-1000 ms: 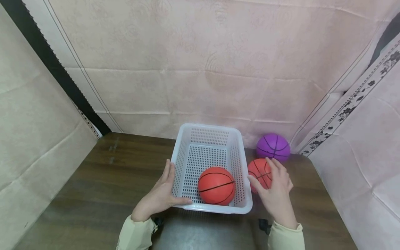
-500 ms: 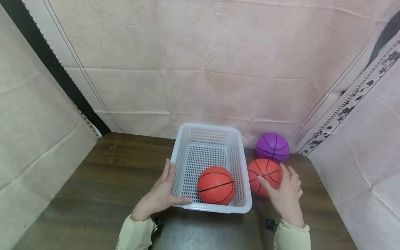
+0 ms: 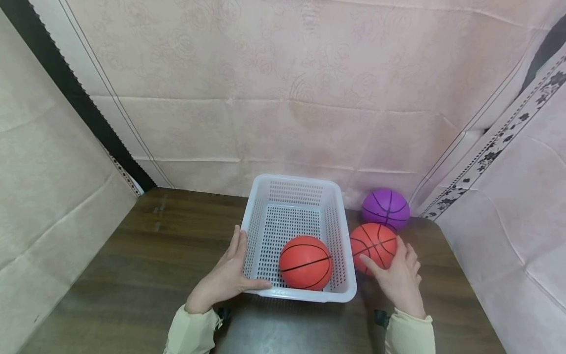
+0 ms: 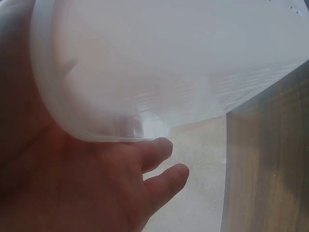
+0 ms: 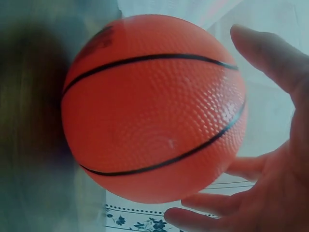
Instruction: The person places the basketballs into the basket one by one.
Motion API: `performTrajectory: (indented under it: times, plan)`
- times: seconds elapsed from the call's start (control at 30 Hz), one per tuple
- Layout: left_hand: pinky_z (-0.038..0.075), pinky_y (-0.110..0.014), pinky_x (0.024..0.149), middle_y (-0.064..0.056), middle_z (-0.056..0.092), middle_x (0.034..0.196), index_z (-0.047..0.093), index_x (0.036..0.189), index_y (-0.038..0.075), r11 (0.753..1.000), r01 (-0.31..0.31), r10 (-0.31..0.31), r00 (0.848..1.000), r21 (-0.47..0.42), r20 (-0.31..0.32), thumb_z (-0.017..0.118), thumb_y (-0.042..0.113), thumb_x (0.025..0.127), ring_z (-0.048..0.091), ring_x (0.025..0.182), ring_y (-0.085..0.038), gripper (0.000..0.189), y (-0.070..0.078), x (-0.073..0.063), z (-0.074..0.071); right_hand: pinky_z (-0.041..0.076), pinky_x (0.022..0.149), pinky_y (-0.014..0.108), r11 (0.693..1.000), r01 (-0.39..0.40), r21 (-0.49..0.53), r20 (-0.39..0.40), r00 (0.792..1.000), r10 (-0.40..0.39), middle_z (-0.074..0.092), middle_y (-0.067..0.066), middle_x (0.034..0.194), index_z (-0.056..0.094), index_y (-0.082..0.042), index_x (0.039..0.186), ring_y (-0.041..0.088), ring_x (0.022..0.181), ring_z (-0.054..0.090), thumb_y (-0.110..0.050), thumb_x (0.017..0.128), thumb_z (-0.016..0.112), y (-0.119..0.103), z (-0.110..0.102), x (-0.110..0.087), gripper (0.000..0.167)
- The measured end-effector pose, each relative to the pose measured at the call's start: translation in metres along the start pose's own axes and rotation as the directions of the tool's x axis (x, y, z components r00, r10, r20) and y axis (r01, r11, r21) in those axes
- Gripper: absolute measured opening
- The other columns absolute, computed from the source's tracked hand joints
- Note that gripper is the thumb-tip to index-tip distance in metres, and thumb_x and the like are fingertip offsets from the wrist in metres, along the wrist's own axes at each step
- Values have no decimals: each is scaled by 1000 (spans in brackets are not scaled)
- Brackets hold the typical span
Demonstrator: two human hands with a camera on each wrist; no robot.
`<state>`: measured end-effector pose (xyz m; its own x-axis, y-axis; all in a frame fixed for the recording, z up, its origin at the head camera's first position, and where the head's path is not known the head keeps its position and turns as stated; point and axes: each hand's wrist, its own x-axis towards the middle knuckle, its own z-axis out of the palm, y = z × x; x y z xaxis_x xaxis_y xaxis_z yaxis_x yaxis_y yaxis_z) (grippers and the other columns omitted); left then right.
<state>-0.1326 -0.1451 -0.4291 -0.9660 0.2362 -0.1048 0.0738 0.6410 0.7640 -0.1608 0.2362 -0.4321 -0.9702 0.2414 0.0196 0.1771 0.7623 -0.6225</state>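
A pale plastic basket (image 3: 254,206) with perforated sides stands on the table, and one orange toy basketball (image 3: 305,263) lies inside its near right corner. My left hand (image 3: 225,275) rests at the basket's near left corner, thumb along the front rim, straight fingers along the outer left side. Just right of the basket sits a second orange toy basketball (image 3: 372,246). My right hand (image 3: 400,275) is spread beside that ball, thumb in front and fingers on its right. In the right wrist view the ball (image 5: 154,111) fills the middle, its thumb tip just off the ball's edge.
A purple toy basketball (image 3: 386,209) sits behind the second orange ball, close to the back cloth (image 3: 292,128). The brown wooden table (image 3: 146,275) narrows toward the back. Cloth panels (image 3: 526,206) hang along both sides. The basket walls off the ball's left.
My right hand first moved right, from over the second orange ball to its right side, then slightly back left. That ball shifted slightly. The left hand and basket stay put.
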Motion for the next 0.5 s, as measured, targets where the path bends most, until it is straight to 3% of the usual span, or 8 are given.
performTrajectory:
  times: [0.3,0.5]
  plan:
    - [18,-62,110,-5,-26,158,-9,154,5,1000,6,-6,1000,11,3,82,61,65,0,146,-37,139,0,-1,0,19,96,77,999,-26,32,4,1000,26,7,37,150,-10,-6,154,56,133,16,-63,70,78,3,7,3,134]
    - [19,-62,109,-6,-26,158,-8,154,4,1000,-5,5,1000,13,0,82,60,66,2,146,-38,138,0,-1,0,24,93,76,998,-29,54,-7,1000,30,9,32,145,-4,-11,156,55,127,19,-59,65,84,5,10,3,135]
